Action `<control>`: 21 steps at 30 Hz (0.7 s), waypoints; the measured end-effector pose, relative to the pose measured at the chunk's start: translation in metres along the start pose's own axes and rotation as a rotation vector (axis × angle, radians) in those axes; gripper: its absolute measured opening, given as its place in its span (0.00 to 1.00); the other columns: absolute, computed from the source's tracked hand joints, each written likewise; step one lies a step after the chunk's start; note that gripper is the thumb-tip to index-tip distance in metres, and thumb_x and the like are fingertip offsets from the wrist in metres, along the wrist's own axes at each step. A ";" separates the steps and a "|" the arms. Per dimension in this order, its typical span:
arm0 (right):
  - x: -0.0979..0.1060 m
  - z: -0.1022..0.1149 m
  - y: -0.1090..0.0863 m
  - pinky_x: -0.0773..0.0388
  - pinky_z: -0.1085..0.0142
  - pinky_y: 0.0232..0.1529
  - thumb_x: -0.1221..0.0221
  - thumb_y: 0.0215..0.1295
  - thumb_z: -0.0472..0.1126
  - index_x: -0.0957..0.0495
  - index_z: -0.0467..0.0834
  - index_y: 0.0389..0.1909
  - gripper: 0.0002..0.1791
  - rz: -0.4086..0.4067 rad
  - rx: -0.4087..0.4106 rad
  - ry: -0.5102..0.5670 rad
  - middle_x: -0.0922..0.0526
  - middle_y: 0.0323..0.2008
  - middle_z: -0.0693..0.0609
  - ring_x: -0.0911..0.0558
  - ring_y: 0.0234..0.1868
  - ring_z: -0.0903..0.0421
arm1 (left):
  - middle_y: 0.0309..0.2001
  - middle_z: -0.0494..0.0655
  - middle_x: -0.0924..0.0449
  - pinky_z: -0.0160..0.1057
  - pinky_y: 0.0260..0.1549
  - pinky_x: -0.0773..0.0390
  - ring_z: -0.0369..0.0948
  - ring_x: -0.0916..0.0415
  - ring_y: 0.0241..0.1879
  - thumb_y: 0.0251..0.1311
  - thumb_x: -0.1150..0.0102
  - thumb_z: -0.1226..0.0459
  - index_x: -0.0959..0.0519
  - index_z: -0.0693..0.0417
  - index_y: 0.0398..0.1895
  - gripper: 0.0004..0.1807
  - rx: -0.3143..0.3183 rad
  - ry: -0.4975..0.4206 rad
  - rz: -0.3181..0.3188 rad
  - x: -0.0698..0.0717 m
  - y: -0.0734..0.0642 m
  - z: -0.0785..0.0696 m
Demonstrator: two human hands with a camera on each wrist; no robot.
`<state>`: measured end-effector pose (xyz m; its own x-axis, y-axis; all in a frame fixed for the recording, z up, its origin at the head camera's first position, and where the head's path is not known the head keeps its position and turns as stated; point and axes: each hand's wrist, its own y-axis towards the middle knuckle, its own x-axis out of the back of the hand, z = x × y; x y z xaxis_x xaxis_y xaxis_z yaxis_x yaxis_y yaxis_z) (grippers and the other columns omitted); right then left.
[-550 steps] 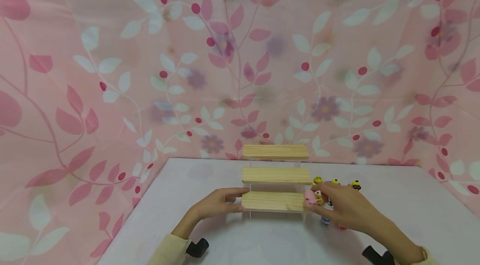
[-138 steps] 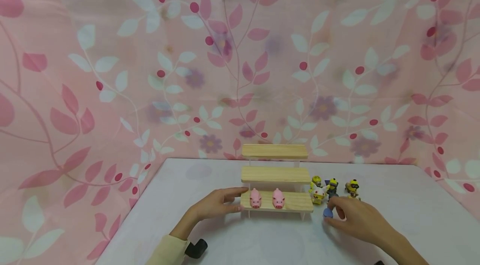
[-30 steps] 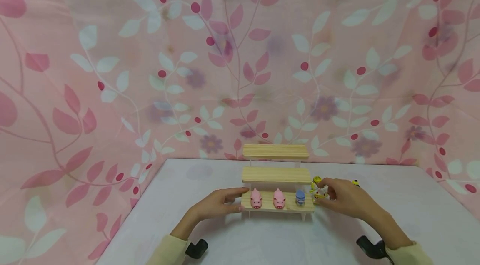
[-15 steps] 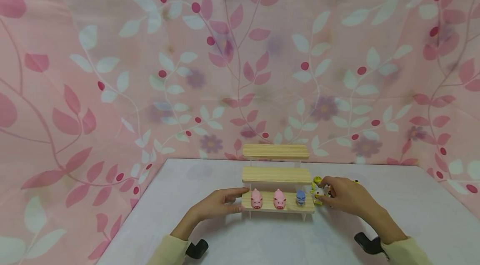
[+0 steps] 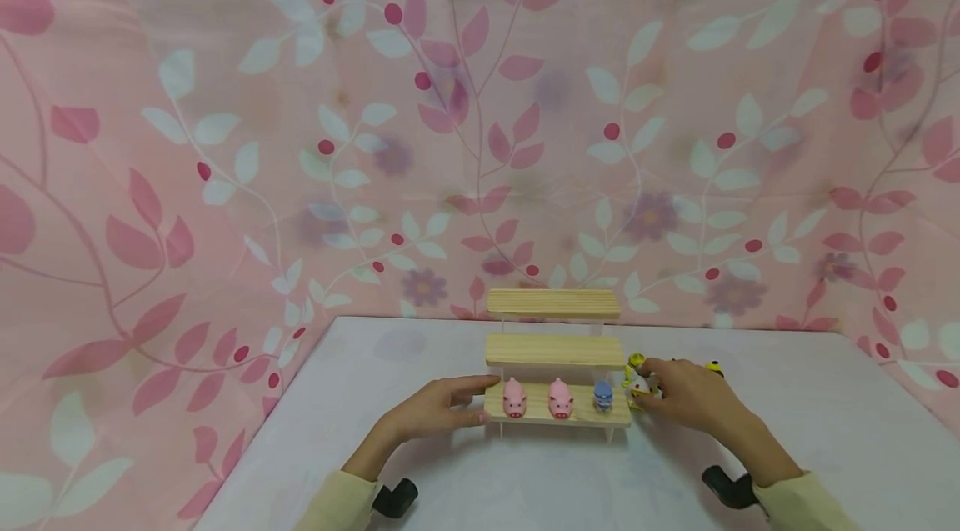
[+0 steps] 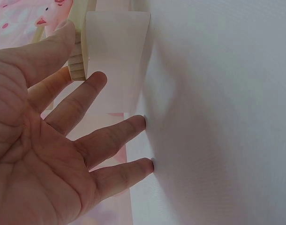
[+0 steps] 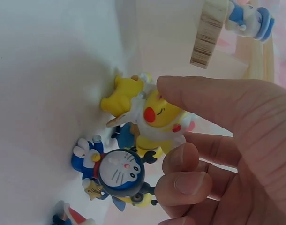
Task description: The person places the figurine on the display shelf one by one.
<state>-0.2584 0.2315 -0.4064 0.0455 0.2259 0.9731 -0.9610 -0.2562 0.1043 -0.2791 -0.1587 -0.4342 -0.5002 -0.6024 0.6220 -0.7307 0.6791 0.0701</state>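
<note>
A three-tier wooden display stand (image 5: 553, 351) with clear supports stands mid-table. My left hand (image 5: 429, 413) holds the left end of its lowest shelf between thumb and index finger; the two lowest fingers reach toward the table in the left wrist view. On that shelf sit two pink toy pigs (image 5: 560, 399) and a blue-capped figure (image 5: 603, 396) at the right. Right of the shelf, my right hand (image 5: 697, 398) pinches a yellow Pikachu figure in a white hood (image 7: 161, 115) between thumb and fingers. A Doraemon figure (image 7: 122, 173) is beside it in the right wrist view.
Behind the Pikachu stands another yellow figure (image 5: 636, 360). More figures lie partly hidden by the right hand, including one with a yellow top (image 5: 714, 367). The white table (image 5: 525, 485) meets a pink floral cloth (image 5: 480, 139) at the back.
Since the oldest frame, two pigs and the blue figure have come onto the lowest shelf. The right hand has gone from the blue figure to the Pikachu. The left hand stays put.
</note>
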 end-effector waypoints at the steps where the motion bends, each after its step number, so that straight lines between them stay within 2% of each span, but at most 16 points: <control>1: -0.001 0.000 0.000 0.29 0.61 0.23 0.33 0.50 0.54 0.22 0.45 0.42 0.22 0.004 -0.003 -0.001 0.21 0.30 0.54 0.26 0.28 0.58 | 0.64 0.40 0.35 0.50 0.57 0.33 0.50 0.34 0.60 0.60 0.41 0.53 0.34 0.42 0.66 0.30 0.003 0.002 -0.001 0.000 0.000 0.000; 10: -0.006 0.000 0.001 0.32 0.64 0.21 0.31 0.49 0.50 0.22 0.45 0.41 0.21 -0.015 0.004 -0.010 0.21 0.28 0.55 0.30 0.24 0.60 | 0.64 0.39 0.35 0.50 0.57 0.33 0.50 0.33 0.60 0.60 0.41 0.53 0.34 0.41 0.66 0.30 0.014 0.010 -0.006 -0.001 0.000 0.000; 21: -0.005 -0.002 -0.004 0.27 0.63 0.24 0.31 0.49 0.50 0.21 0.44 0.43 0.22 -0.015 0.023 0.016 0.18 0.33 0.54 0.24 0.27 0.61 | 0.63 0.39 0.34 0.49 0.57 0.33 0.49 0.34 0.60 0.61 0.42 0.53 0.34 0.44 0.66 0.30 0.006 0.019 -0.004 -0.001 0.000 -0.001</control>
<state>-0.2552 0.2334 -0.4117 0.0555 0.2448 0.9680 -0.9538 -0.2737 0.1240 -0.2786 -0.1580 -0.4341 -0.4885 -0.5967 0.6366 -0.7353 0.6744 0.0679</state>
